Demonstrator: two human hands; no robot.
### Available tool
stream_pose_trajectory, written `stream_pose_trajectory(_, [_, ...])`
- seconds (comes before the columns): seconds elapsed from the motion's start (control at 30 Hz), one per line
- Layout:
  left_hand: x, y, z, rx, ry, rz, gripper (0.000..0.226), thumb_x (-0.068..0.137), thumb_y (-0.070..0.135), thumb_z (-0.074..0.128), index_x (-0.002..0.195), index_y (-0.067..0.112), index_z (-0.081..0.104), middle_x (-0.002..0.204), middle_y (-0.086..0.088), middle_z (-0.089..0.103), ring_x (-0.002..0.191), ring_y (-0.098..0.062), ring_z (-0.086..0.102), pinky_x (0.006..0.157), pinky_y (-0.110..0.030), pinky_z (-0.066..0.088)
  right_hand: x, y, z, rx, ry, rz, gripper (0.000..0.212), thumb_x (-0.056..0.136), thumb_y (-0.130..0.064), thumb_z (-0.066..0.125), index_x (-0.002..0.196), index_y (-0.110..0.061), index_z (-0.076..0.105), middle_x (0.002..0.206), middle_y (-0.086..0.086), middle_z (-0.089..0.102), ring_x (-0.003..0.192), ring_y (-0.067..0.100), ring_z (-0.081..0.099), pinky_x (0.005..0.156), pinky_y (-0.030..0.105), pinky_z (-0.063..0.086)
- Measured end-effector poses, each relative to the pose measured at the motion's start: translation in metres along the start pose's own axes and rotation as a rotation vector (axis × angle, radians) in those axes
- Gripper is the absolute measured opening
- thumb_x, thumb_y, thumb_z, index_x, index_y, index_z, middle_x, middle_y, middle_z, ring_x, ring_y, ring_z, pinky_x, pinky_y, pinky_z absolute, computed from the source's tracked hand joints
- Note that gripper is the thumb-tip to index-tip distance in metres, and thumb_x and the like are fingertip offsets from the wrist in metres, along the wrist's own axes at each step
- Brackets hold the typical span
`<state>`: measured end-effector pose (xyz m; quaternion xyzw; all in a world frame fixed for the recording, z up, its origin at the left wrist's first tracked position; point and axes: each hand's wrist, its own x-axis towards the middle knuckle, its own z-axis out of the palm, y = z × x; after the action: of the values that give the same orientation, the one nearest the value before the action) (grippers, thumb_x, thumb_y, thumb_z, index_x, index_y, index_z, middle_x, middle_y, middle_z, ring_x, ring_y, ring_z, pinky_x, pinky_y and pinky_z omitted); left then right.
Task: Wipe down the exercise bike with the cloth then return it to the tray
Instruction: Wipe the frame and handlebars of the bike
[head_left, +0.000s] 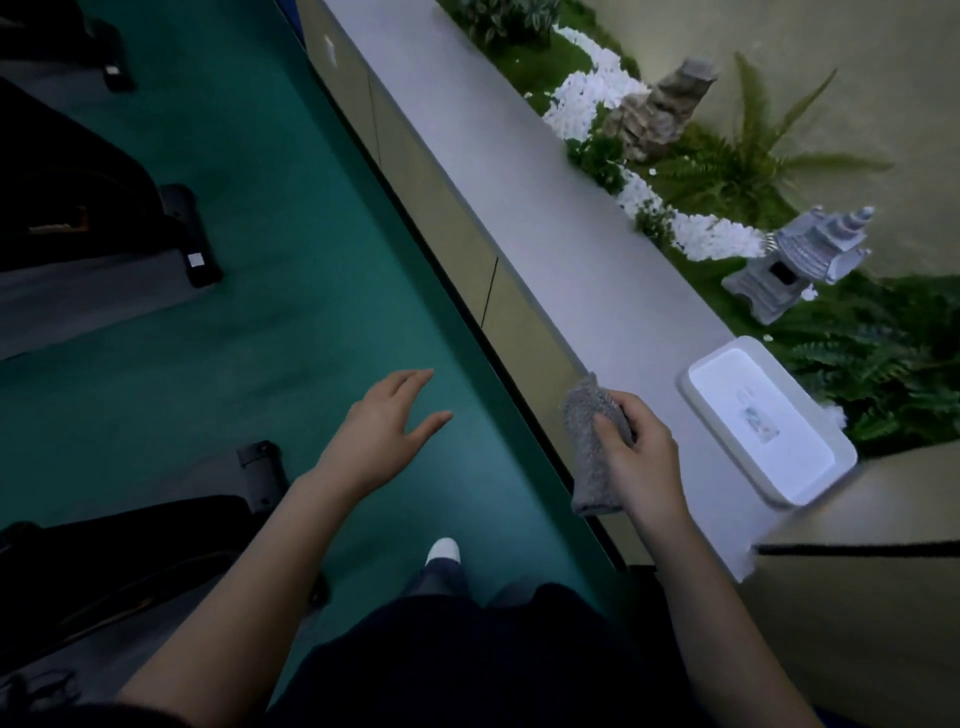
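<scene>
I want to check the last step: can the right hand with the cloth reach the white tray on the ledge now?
Probably yes. The right hand grips the cloth beside the tray, and nothing visible on the ledge lies between them.

support: long pale-grey flat ledge (493, 171) | on it: white rectangular plastic tray (727, 384), close to its near end | below: teal floor (311, 260) bearing black machine bases (195, 239)
</scene>
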<state>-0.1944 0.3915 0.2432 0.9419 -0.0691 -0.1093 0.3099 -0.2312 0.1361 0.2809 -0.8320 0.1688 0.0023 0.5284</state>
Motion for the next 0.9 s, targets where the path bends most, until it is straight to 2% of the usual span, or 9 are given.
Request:
stream_pose_trajectory(0.17, [0.030,-0.020,-0.021,-0.042,0.046,-0.098,0.060,0.092,0.047,0.050,0.143,0.016,0.038,0.145,-0.001,0.041,0.134,-0.018,0.037,0.112,-0.038,0.031,0.058,-0.027,0.035,-0.016,-0.132,-0.062,0.019,0.096,-0.013,0.052,0.106,-0.025,0.061,0.095,-0.016,0.063,0.087,0.005,0.061,0.071,0.024,0.048])
stream_pose_trajectory(0.3, [0.049,-0.037,-0.030,-0.067,0.076,-0.218,0.060,0.093,0.047,0.050,0.143,0.016,0.038,0.146,-0.001,0.040,0.135,-0.018,0.036,0.113,-0.036,0.029,0.109,-0.043,0.062,-0.051,-0.227,-0.113,0.020,0.096,-0.015,0.052,0.110,-0.024,0.062,0.100,-0.011,0.064,0.094,0.009,0.062,0.078,0.027,0.050])
stream_pose_trajectory(0.37, [0.062,-0.043,-0.034,-0.083,0.091,-0.262,0.060,0.093,0.047,0.050,0.143,0.016,0.038,0.146,-0.001,0.040,0.135,-0.017,0.036,0.112,-0.035,0.029,0.137,-0.051,0.075,-0.055,-0.270,-0.139,0.021,0.095,-0.014,0.052,0.111,-0.023,0.062,0.099,-0.014,0.064,0.093,0.003,0.061,0.077,0.024,0.048])
stream_pose_trajectory(0.43, [0.081,-0.049,-0.039,-0.095,0.110,-0.304,0.060,0.093,0.045,0.050,0.144,0.016,0.038,0.146,-0.001,0.040,0.135,-0.017,0.035,0.113,-0.035,0.028,0.168,-0.060,0.087,-0.048,-0.325,-0.157,0.021,0.095,-0.016,0.052,0.109,-0.028,0.062,0.095,-0.022,0.064,0.087,-0.007,0.061,0.070,0.016,0.047])
stream_pose_trajectory(0.53, [0.117,-0.053,-0.049,-0.094,0.162,-0.367,0.059,0.093,0.042,0.052,0.143,0.014,0.038,0.146,-0.003,0.040,0.135,-0.019,0.035,0.113,-0.037,0.028,0.220,-0.077,0.105,-0.055,-0.392,-0.198,0.021,0.095,-0.018,0.052,0.109,-0.030,0.062,0.092,-0.025,0.064,0.084,-0.013,0.059,0.062,0.005,0.044])
stream_pose_trajectory(0.7, [0.182,-0.054,-0.069,-0.101,0.213,-0.439,0.059,0.094,0.042,0.052,0.144,0.016,0.037,0.147,-0.001,0.039,0.136,-0.018,0.034,0.113,-0.038,0.028,0.304,-0.110,0.132,-0.063,-0.447,-0.278,0.022,0.093,-0.014,0.053,0.108,-0.028,0.062,0.095,-0.022,0.064,0.084,-0.015,0.058,0.065,0.002,0.041])
stream_pose_trajectory(0.77, [0.206,-0.055,-0.078,-0.100,0.220,-0.466,0.059,0.094,0.043,0.051,0.145,0.017,0.036,0.147,-0.001,0.039,0.135,-0.018,0.035,0.112,-0.038,0.030,0.331,-0.120,0.144,-0.058,-0.481,-0.285,0.023,0.093,-0.013,0.053,0.107,-0.028,0.063,0.095,-0.022,0.065,0.086,-0.012,0.059,0.068,0.004,0.043])
stream_pose_trajectory(0.9, [0.243,-0.062,-0.098,-0.097,0.280,-0.513,0.059,0.094,0.044,0.050,0.144,0.016,0.036,0.146,-0.002,0.040,0.135,-0.019,0.035,0.111,-0.040,0.031,0.376,-0.139,0.173,-0.107,-0.552,-0.281,0.023,0.093,-0.015,0.053,0.111,-0.026,0.064,0.102,-0.014,0.067,0.097,0.007,0.062,0.084,0.027,0.050])
